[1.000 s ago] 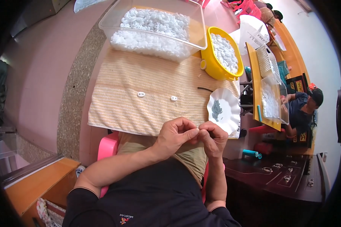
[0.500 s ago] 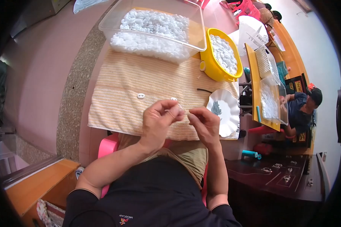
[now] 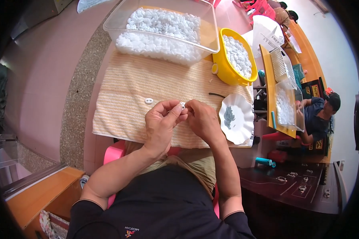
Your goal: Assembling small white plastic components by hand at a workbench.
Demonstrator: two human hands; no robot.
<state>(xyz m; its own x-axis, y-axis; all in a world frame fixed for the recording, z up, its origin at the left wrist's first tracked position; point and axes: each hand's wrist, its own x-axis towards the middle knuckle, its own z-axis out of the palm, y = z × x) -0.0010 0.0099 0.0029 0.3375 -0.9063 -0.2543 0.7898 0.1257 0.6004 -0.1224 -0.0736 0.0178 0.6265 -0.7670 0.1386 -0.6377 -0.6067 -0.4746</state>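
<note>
My left hand (image 3: 162, 121) is closed in a pinch over the striped cloth (image 3: 127, 83), holding a small white plastic piece (image 3: 183, 106) at its fingertips. My right hand (image 3: 203, 119) meets it there, its thumb and finger pressed together beside the piece. Whatever the right fingertips hold is too small or hidden to make out. To the left on the cloth lies a similar oval white piece (image 3: 148, 100) with two dark holes. A white wavy-rimmed plate (image 3: 242, 124) near my right hand carries a heap of tiny dark grey bits (image 3: 229, 116).
A clear plastic tub (image 3: 206, 47) full of white pieces stands at the far side. Beside it is a yellow basin (image 3: 220, 69) with more of them. A thin dark strip (image 3: 216, 95) lies near the plate. At right, another person (image 3: 321, 115) sits by a second tub.
My right hand has moved left and turned inward, and its fingertips now meet those of my left hand. The left hand has shifted slightly left and up.
</note>
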